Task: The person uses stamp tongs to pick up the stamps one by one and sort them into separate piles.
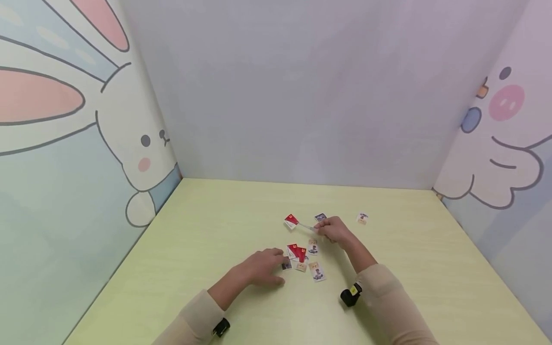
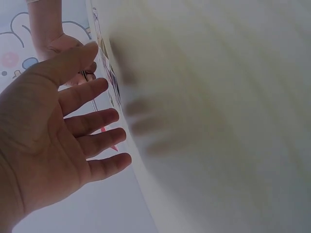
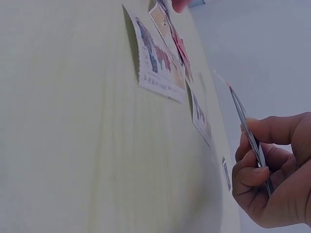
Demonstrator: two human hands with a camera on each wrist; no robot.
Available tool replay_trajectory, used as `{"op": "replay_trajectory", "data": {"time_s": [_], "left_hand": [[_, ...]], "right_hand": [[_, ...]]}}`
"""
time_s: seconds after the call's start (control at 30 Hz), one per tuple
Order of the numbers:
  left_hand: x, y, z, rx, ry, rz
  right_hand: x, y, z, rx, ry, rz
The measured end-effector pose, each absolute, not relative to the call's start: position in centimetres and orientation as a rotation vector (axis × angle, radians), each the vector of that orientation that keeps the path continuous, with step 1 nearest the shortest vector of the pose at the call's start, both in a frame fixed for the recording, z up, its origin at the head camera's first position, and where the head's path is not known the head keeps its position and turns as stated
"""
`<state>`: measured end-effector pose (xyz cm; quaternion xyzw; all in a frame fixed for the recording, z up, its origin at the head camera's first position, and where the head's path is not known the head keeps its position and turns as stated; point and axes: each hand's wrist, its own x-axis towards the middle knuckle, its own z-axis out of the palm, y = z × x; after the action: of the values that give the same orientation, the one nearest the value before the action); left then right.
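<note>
My right hand [image 1: 334,230] pinches a pair of metal tweezers [image 3: 249,126] between thumb and fingers. At the tweezers' tips is a red-and-white stamp [image 1: 291,221], seen nearly edge-on in the right wrist view. My left hand [image 1: 264,268] hovers low over the table with fingers spread and slightly bent, holding nothing; its fingertips overlap a dark stamp [image 1: 287,263] in the head view. Beside it lies a loose cluster of overlapping stamps, two of them red [image 1: 301,254]. Stamps with perforated edges and printed figures, such as this one [image 3: 158,60], lie between my hands.
A dark stamp [image 1: 320,217] lies just beyond my right hand, and another pale stamp [image 1: 362,218] farther right. The pale yellow table [image 1: 224,215] meets a plain back wall [image 1: 293,96]. Side walls carry cartoon animals. Both sleeves have a small black device strapped on.
</note>
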<state>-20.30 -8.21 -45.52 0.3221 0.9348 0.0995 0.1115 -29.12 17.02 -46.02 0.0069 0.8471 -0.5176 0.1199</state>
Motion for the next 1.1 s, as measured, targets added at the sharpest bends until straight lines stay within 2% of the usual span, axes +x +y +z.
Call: {"op": "replay_trajectory", "data": {"time_s": [1.1], "left_hand": [[-19.2, -8.8, -45.3, 1.061, 2.649, 0.28]], "right_hand": [[-30.6, 13.5, -47.2, 0.159, 2.608, -1.467]]}}
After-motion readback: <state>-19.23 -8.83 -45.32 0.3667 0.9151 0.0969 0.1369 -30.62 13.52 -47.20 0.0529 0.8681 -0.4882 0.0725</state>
